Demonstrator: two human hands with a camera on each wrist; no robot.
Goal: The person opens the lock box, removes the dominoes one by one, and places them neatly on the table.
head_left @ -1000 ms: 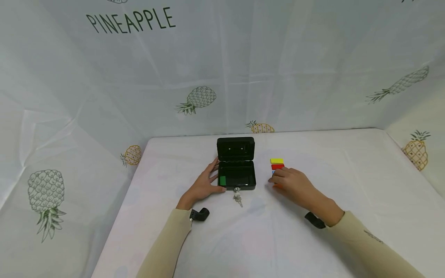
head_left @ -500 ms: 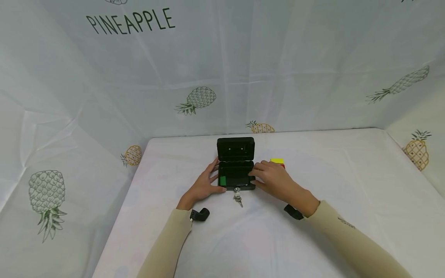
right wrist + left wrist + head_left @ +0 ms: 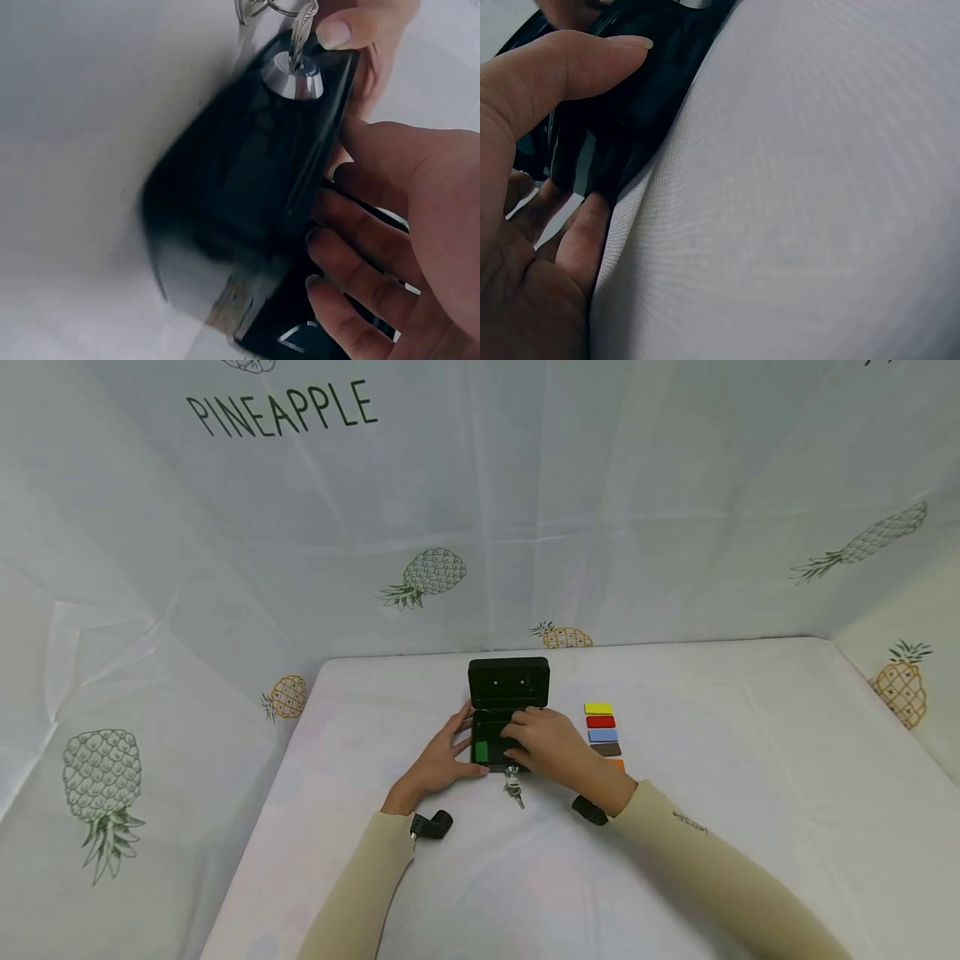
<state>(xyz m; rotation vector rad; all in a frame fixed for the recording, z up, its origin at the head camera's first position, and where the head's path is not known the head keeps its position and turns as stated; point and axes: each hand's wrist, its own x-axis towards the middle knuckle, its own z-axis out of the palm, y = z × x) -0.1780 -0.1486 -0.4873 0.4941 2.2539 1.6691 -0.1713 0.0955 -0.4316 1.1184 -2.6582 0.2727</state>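
Observation:
A small black cash box (image 3: pixel 508 682) stands on the table with its lid raised. My left hand (image 3: pixel 441 762) holds it by the left side, thumb at the front corner and the other fingers along the wall. A flat green piece (image 3: pixel 482 751) lies inside at the left. Keys (image 3: pixel 513 788) hang from the front lock (image 3: pixel 294 81). My right hand (image 3: pixel 553 745) reaches over the right wall, its bent fingers (image 3: pixel 358 259) inside the box. The back of that hand hides its fingertips in the head view, and I cannot tell whether they hold anything.
Right of the box, flat coloured pieces form a column: yellow (image 3: pixel 597 708), red (image 3: pixel 600 722), blue (image 3: pixel 603 736), dark brown (image 3: pixel 606 749) and orange (image 3: pixel 618 765), the last partly behind the right wrist. A pineapple-print cloth (image 3: pixel 675 527) hangs beyond the table's far edge.
My right hand has moved left from the near end of the coloured column, across the box's right wall and into the box. The left hand and the box stay in place.

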